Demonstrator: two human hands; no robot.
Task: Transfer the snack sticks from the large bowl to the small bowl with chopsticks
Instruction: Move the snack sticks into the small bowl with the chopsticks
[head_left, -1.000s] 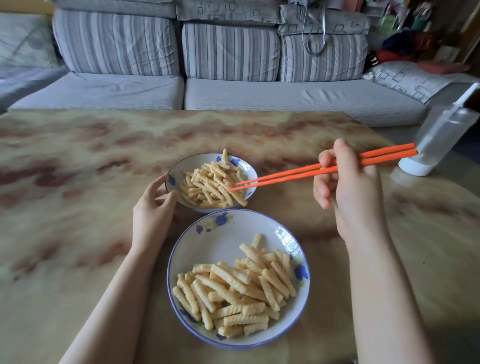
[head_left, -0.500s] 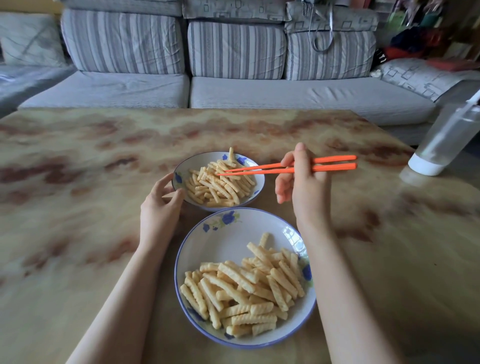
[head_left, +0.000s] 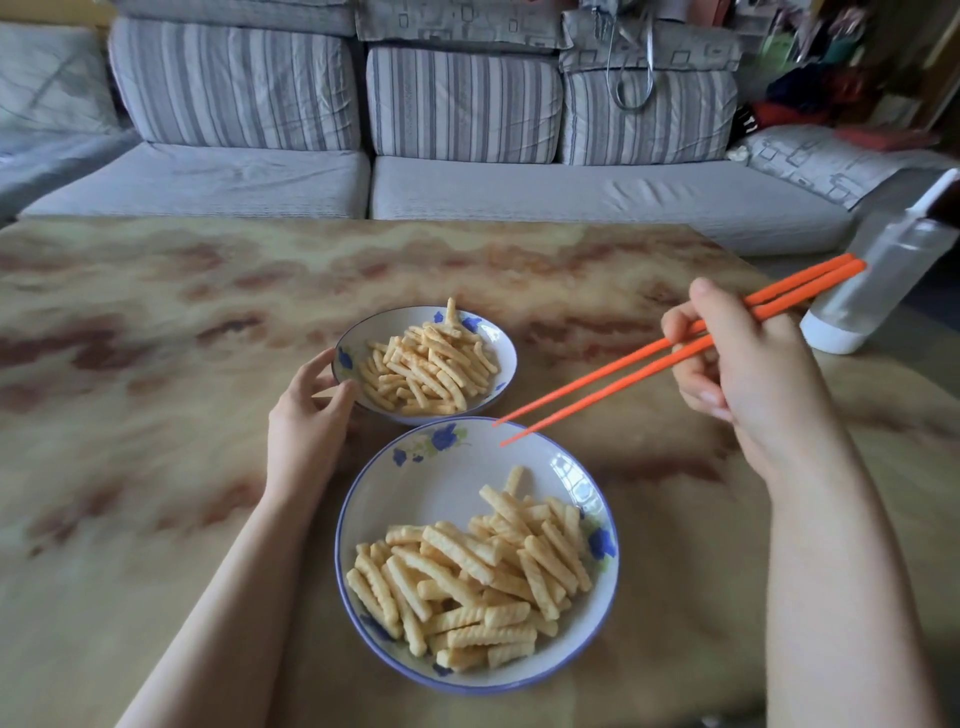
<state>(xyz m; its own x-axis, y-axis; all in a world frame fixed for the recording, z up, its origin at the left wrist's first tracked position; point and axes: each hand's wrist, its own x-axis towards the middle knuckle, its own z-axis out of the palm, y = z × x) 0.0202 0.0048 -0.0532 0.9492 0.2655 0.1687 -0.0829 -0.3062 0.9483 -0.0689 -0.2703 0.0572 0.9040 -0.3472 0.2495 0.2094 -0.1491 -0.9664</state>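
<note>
A marbled tan and brown bench fills the view, its far edge running just before a grey sofa with three striped back cushions and two seat pads. Clutter in the far right corner of the room is too blurred to name.

There are two blue-rimmed bowls, two orange chopsticks and one clear bottle with a white base near the bench's right edge. The small bowl stands just behind the large bowl; whether the rims touch I cannot tell. Snack sticks are heaped in the near half of the large bowl, too many to count, and another pile lies in the small bowl.

The left grip holds the small bowl's left rim between thumb and fingers. The right grip is closed round both chopsticks; their tips, slightly apart and holding nothing, hang over the large bowl's far rim.

Bare bench spreads wide to the left of the bowls and beyond them, with a narrower stretch between the large bowl and the bottle.
</note>
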